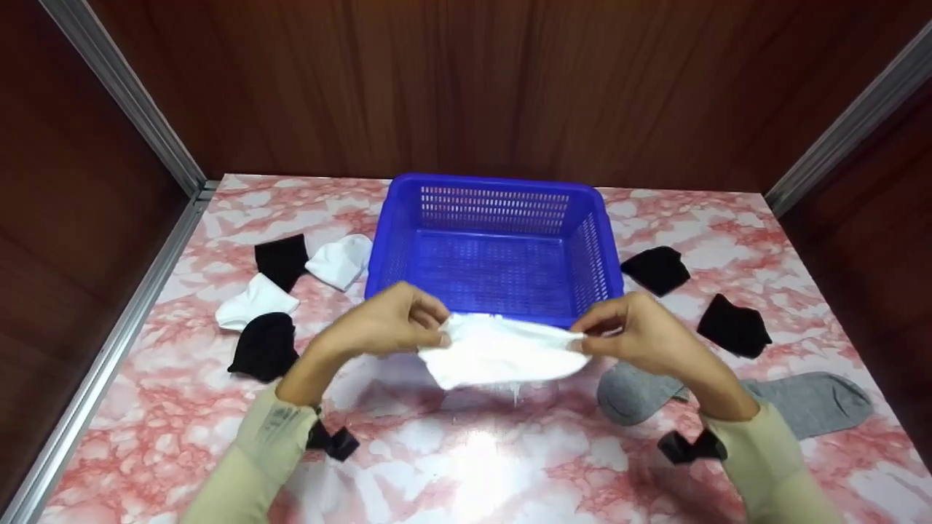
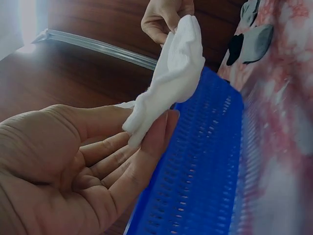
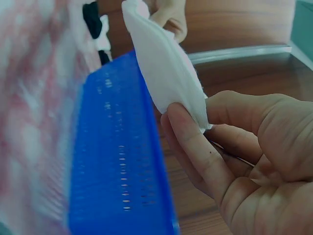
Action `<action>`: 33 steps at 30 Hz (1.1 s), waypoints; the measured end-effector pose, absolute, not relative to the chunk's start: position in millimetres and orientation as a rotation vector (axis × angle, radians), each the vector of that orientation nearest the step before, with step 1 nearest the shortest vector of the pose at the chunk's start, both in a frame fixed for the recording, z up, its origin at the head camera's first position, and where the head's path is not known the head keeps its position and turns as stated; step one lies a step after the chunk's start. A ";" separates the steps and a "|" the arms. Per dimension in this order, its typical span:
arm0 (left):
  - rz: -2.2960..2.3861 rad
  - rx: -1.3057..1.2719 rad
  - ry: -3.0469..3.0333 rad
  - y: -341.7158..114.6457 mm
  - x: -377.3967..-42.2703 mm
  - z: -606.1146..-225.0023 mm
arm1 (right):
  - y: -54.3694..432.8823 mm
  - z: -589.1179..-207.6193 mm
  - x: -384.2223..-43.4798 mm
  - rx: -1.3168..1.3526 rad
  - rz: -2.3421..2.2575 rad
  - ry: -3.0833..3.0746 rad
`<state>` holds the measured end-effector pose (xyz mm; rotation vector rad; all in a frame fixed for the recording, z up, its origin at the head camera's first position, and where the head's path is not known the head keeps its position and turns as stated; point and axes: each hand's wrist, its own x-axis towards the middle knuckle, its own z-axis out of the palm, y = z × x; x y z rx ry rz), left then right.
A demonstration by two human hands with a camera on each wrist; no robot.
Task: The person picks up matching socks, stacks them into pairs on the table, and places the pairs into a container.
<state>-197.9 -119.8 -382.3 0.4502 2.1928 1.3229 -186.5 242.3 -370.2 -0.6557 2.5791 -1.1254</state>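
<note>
A white sock (image 1: 510, 351) is stretched sideways between both hands, in front of the near rim of a blue plastic basket (image 1: 495, 273). My left hand (image 1: 386, 320) pinches one end between thumb and fingers; in the left wrist view that end of the sock (image 2: 171, 73) shows as folded layers. At the other end, my right hand (image 1: 626, 331) pinches the sock with thumb and fingertips. The right wrist view shows the sock (image 3: 164, 68) running from these fingertips up to the left hand.
Left of the basket lie black socks (image 1: 266, 346) and white socks (image 1: 256, 302). On the right are black socks (image 1: 734, 325) and grey socks (image 1: 812, 400), partly behind the right forearm. Wooden panels (image 1: 502, 87) wall in the marbled red and white table (image 1: 408, 466).
</note>
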 end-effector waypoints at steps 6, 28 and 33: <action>1.178 0.582 2.232 -121.0 -230.0 -361.2 | 236.7 -348.5 -212.2 -0.613 -1.042 2.589; 1.089 0.544 2.212 -112.0 -334.4 -351.2 | 218.8 -347.8 -322.4 -0.544 -1.018 2.407; 1.193 0.451 2.218 -109.7 -347.4 -360.0 | 214.5 -351.6 -341.2 -0.511 -1.017 2.372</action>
